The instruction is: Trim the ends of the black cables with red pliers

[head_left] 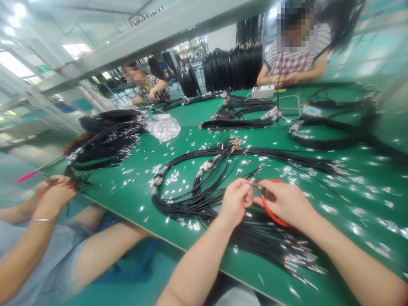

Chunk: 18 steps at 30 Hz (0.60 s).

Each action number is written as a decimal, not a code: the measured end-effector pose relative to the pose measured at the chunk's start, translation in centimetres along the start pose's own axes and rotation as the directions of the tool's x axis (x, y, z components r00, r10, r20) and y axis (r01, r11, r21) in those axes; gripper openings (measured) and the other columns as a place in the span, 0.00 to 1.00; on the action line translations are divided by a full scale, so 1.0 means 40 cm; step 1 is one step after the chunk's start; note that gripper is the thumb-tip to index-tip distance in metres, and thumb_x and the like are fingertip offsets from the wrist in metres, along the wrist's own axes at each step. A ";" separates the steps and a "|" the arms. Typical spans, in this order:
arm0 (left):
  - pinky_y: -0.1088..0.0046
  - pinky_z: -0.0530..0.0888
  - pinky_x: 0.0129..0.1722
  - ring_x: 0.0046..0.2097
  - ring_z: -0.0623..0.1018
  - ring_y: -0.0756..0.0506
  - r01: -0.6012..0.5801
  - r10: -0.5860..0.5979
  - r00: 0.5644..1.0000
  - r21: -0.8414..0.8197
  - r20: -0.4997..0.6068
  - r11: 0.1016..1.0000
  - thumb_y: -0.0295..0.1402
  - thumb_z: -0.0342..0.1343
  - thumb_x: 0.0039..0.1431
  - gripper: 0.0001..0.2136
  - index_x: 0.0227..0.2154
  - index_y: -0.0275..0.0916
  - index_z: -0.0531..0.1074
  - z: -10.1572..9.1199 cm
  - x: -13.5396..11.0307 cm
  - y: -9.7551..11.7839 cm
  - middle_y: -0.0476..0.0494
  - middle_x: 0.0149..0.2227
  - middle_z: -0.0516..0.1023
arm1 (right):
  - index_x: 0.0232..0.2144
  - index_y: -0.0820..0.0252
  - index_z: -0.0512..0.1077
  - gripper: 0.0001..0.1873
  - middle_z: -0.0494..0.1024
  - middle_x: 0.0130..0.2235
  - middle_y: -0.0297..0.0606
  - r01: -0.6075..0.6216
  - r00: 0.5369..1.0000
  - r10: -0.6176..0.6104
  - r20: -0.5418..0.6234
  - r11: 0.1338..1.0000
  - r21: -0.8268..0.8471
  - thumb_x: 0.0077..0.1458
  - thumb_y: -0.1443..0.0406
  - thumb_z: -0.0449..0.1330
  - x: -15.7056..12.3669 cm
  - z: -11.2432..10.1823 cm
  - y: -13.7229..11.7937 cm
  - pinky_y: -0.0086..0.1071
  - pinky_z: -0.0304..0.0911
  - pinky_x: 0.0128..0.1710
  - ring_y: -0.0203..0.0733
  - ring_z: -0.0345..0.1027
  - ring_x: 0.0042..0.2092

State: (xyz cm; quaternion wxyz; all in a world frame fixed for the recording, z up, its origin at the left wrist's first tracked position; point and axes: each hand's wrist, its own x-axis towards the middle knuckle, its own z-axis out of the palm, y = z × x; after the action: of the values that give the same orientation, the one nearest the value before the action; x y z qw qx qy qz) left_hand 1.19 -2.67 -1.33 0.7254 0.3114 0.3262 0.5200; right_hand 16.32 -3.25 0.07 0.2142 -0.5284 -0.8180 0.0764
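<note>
My left hand (235, 200) pinches the end of a thin black wire (255, 172) just above the green table (197, 117). My right hand (287, 199) is closed on orange-handled pliers (270, 212), whose tip meets the wire end between my two hands. Under and around my hands lies a looped bundle of black wires (204, 187) with metal terminals on their ends. More terminated wire ends (299, 259) fan out below my right forearm.
Small clear and metal scraps (172, 176) litter the table. A clear plastic bag (162, 126) and a black wire pile (105, 136) lie at left. A co-worker's hands (52, 191) work at the left edge. Two other people sit across, by a white box (263, 90).
</note>
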 end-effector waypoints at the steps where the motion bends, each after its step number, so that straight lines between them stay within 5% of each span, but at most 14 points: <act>1: 0.81 0.49 0.17 0.19 0.59 0.57 -0.008 0.008 1.000 -0.003 0.001 1.000 0.33 0.59 0.45 0.10 0.25 0.35 0.64 0.000 -0.001 -0.001 0.53 0.17 0.62 | 0.36 0.59 0.71 0.17 0.76 0.27 0.39 -0.004 1.000 0.004 -0.004 1.000 -0.001 0.49 0.53 0.57 0.001 0.000 -0.002 0.30 0.59 0.25 0.41 0.68 0.26; 8: 0.80 0.48 0.18 0.19 0.58 0.57 -0.075 0.076 0.997 -0.068 0.010 0.995 0.33 0.59 0.47 0.10 0.23 0.35 0.63 -0.006 -0.001 0.010 0.53 0.18 0.61 | 0.37 0.56 0.72 0.17 0.73 0.22 0.33 -0.011 1.000 0.012 -0.001 0.986 0.165 0.48 0.52 0.58 0.013 0.008 0.023 0.29 0.58 0.24 0.38 0.65 0.23; 12: 0.80 0.50 0.18 0.20 0.59 0.57 -0.125 0.126 0.992 -0.090 0.012 0.988 0.33 0.59 0.47 0.10 0.23 0.35 0.63 -0.007 0.003 0.016 0.53 0.18 0.61 | 0.32 0.55 0.72 0.14 0.71 0.20 0.30 -0.119 0.993 0.118 0.027 0.911 0.396 0.45 0.54 0.61 0.016 0.013 0.041 0.30 0.59 0.23 0.38 0.64 0.22; 14: 0.80 0.51 0.18 0.20 0.60 0.56 -0.130 0.130 0.991 -0.056 0.006 0.990 0.33 0.58 0.48 0.09 0.23 0.35 0.63 -0.004 0.002 0.009 0.53 0.18 0.62 | 0.32 0.56 0.71 0.14 0.73 0.23 0.32 -0.181 0.978 0.206 0.030 0.774 0.607 0.43 0.56 0.62 0.018 0.015 0.031 0.32 0.62 0.25 0.38 0.66 0.24; 18: 0.79 0.54 0.18 0.19 0.61 0.56 -0.125 0.126 0.992 0.094 -0.009 0.988 0.34 0.58 0.48 0.09 0.24 0.35 0.64 0.003 -0.004 -0.016 0.53 0.19 0.64 | 0.39 0.55 0.67 0.17 0.75 0.32 0.35 -0.151 0.944 0.328 0.023 0.368 0.918 0.43 0.60 0.63 0.024 0.020 -0.014 0.33 0.65 0.33 0.39 0.69 0.32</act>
State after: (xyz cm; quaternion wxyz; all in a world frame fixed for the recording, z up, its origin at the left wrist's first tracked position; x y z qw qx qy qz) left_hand 1.60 -3.01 -1.75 0.6733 0.3610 0.3353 0.5513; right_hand 15.17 -2.57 -0.19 0.5190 -0.4436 -0.5372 0.4952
